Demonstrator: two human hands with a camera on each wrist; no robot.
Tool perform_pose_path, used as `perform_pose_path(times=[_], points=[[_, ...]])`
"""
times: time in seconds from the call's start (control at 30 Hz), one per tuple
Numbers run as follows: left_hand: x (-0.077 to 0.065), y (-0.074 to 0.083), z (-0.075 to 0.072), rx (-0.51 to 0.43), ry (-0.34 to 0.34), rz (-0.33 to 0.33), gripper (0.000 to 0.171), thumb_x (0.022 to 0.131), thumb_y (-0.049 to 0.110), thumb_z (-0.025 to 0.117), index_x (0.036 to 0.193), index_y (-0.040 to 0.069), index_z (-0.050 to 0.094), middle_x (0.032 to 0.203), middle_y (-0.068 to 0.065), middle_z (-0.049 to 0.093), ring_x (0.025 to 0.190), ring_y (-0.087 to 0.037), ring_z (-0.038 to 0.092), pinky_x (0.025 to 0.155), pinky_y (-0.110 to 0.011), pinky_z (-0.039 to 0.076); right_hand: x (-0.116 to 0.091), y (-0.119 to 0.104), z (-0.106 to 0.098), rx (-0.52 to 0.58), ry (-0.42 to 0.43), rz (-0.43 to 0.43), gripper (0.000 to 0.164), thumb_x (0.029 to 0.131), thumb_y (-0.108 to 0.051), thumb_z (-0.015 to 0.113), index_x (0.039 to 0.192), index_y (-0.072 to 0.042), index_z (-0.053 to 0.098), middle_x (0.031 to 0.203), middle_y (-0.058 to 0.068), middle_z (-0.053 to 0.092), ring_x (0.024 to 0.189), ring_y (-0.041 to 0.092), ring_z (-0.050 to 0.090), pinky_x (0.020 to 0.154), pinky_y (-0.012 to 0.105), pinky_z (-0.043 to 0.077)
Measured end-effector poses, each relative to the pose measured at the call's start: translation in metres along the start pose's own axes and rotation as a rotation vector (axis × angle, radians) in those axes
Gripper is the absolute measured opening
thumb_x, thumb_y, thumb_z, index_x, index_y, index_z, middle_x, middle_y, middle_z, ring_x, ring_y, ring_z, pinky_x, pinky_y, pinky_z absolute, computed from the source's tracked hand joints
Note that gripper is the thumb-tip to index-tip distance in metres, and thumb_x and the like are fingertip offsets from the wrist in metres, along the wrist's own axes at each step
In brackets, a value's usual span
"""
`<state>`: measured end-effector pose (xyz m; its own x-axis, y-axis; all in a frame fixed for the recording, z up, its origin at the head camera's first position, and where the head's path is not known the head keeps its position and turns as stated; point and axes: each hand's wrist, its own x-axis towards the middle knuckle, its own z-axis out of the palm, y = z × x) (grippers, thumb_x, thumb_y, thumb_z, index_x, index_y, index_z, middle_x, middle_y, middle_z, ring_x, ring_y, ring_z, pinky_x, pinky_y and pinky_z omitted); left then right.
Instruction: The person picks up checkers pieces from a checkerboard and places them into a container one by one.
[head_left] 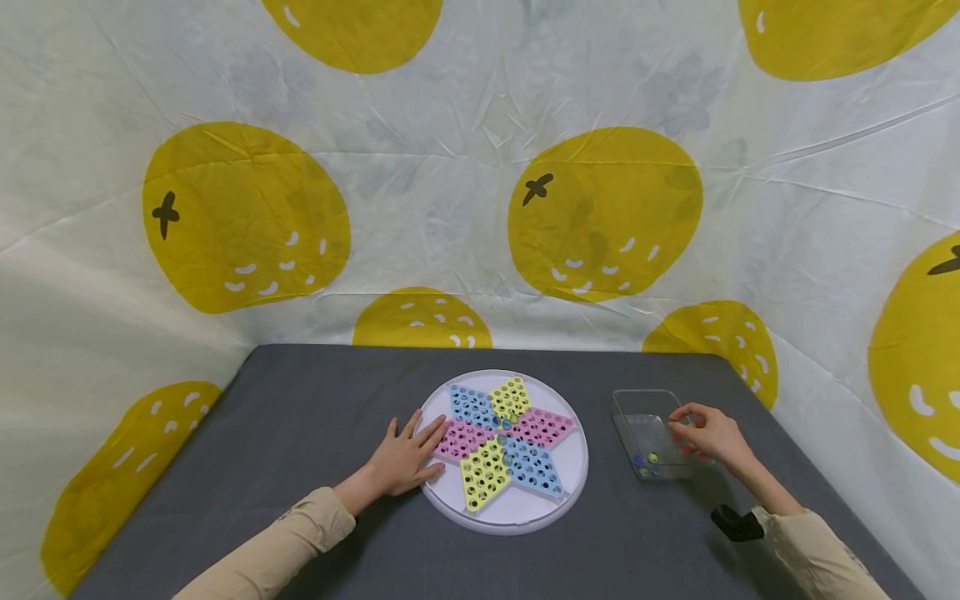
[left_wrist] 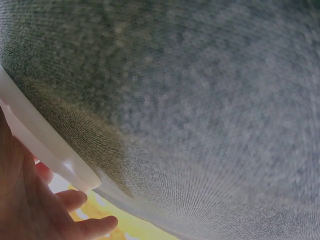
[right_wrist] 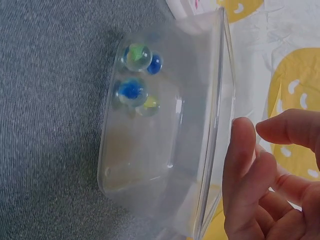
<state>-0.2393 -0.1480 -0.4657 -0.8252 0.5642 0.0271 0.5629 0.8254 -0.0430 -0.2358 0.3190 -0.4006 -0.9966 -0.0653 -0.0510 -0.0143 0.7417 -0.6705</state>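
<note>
A round white board point(head_left: 555, 500) carries a six-pointed star in blue, pink and yellow, dotted with holes. Several glass marbles point(head_left: 502, 423) sit around the star's centre. My left hand point(head_left: 408, 457) rests on the board's left rim with fingers spread, the tips reaching the pink point. To the right stands a clear plastic box point(right_wrist: 150, 185), with several marbles point(right_wrist: 132, 91) with blue, green and yellow swirls gathered in one end. My right hand point(head_left: 712, 433) hovers at the box's right rim, thumb and fingers bent loosely, with no marble showing between the fingertips.
A dark grey cloth point(head_left: 315, 400) covers the table. Behind and at both sides hangs a white curtain point(head_left: 427, 208) with large yellow fruit prints. A black strap piece point(head_left: 737, 525) sits at my right cuff.
</note>
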Motion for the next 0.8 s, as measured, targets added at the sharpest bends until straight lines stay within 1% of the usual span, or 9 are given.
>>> perform_pose_path(times=[0.27, 0.5, 0.63, 0.8], points=[[0.001, 0.000, 0.001, 0.007, -0.002, -0.012, 0.064, 0.090, 0.051, 0.036, 0.142, 0.016, 0.024, 0.148, -0.001, 0.024, 0.133, -0.038, 0.022, 0.095, -0.063, 0.026, -0.003, -0.009, 0.003, 0.020, -0.021, -0.033, 0.035, 0.088, -0.026, 0.053, 0.109, 0.003, 0.053, 0.085, 0.018, 0.067, 0.063, 0.022, 0.065, 0.052, 0.034, 0.049], [0.001, 0.000, 0.002, -0.001, -0.002, -0.006, 0.064, 0.090, 0.050, 0.036, 0.142, 0.015, 0.024, 0.148, -0.002, 0.024, 0.133, -0.039, 0.023, 0.095, -0.064, 0.025, -0.004, -0.017, 0.006, 0.039, -0.037, -0.039, 0.031, 0.088, -0.026, 0.054, 0.106, 0.000, 0.055, 0.084, 0.017, 0.067, 0.062, 0.021, 0.065, 0.050, 0.034, 0.049], [0.001, 0.000, 0.001, -0.002, -0.001, -0.003, 0.064, 0.090, 0.050, 0.036, 0.142, 0.015, 0.024, 0.148, -0.002, 0.025, 0.133, -0.039, 0.023, 0.095, -0.063, 0.025, -0.005, -0.020, 0.009, 0.041, -0.044, -0.074, 0.029, 0.089, -0.023, 0.053, 0.107, 0.000, 0.055, 0.083, 0.018, 0.066, 0.061, 0.022, 0.065, 0.049, 0.034, 0.048], [0.000, 0.000, 0.000, 0.003, -0.004, -0.005, 0.064, 0.090, 0.050, 0.036, 0.142, 0.015, 0.023, 0.148, -0.002, 0.024, 0.133, -0.039, 0.023, 0.095, -0.063, 0.025, -0.006, -0.025, 0.015, 0.042, -0.054, -0.108, 0.030, 0.088, -0.022, 0.054, 0.107, 0.002, 0.055, 0.081, 0.016, 0.067, 0.059, 0.021, 0.064, 0.048, 0.033, 0.047]])
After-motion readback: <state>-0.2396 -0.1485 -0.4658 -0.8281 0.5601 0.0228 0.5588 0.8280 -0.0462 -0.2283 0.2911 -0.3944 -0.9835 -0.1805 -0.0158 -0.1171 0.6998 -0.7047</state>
